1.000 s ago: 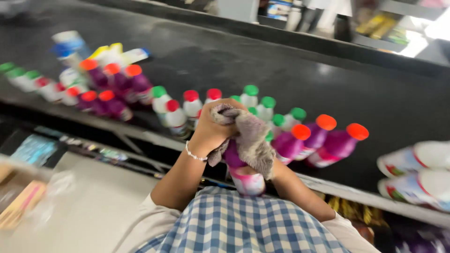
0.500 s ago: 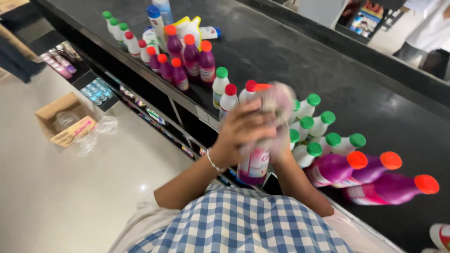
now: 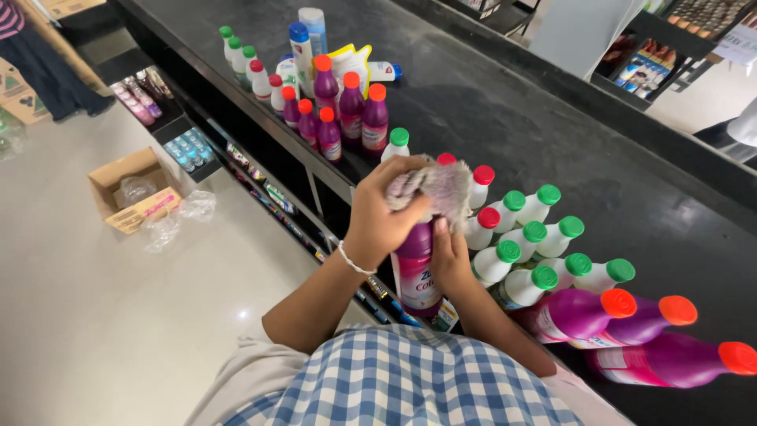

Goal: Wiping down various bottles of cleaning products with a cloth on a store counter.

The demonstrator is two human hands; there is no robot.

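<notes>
My left hand [image 3: 378, 217] presses a grey-pink cloth [image 3: 438, 189] over the top of a purple bottle [image 3: 416, 272]. My right hand [image 3: 449, 260] grips that bottle's body from the right side, holding it upright in front of my chest at the edge of the black counter [image 3: 552, 126]. A bracelet sits on my left wrist. The bottle's cap is hidden under the cloth.
White bottles with green and red caps [image 3: 536, 237] lie beside my hands. Purple bottles with orange caps [image 3: 631, 331] lie at the right; another group [image 3: 347, 110] stands farther up the counter. A cardboard box [image 3: 134, 189] sits on the floor at the left, and a person [image 3: 39, 55] stands at far left.
The view has swung, showing more floor and counter. My hands still hold the purple bottle; the cloth has shifted up onto its top under my left hand.
</notes>
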